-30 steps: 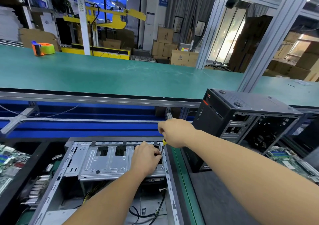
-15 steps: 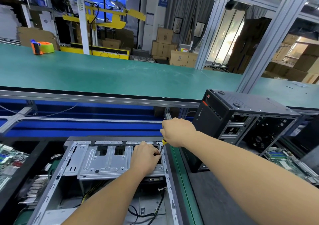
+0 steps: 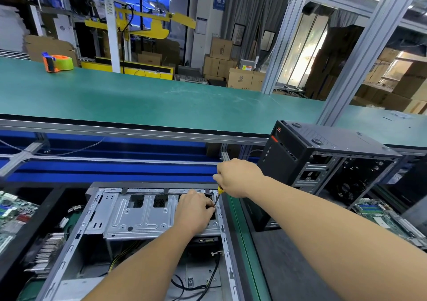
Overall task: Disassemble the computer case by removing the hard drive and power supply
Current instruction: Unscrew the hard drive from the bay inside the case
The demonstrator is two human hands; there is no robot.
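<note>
1. Head view looks down on an open computer case (image 3: 76,243) lying on its side at the near edge of the bench, with its silver drive cage (image 3: 143,215) facing up.
2. The right hand (image 3: 238,177) is curled round the yellow handle of a screwdriver (image 3: 218,195); the thin shaft slants down to the cage's right end.
3. The left hand (image 3: 194,210) rests on the right end of the cage, fingers bent at the screwdriver tip; they seem to pinch or steady the shaft, though the tip itself is hidden.
4. The hard drive cannot be made out with certainty; a dark edge with a connector shows just under the cage, below the left wrist.
5. Black cables (image 3: 208,280) trail across the case floor.
6. A second, black computer case (image 3: 307,153) stands upright just right of the hands, its side open.
7. Circuit boards (image 3: 11,210) lie at the far left and far right.
8. An orange tape dispenser (image 3: 57,61) sits on the green bench top (image 3: 161,102) beyond.
</note>
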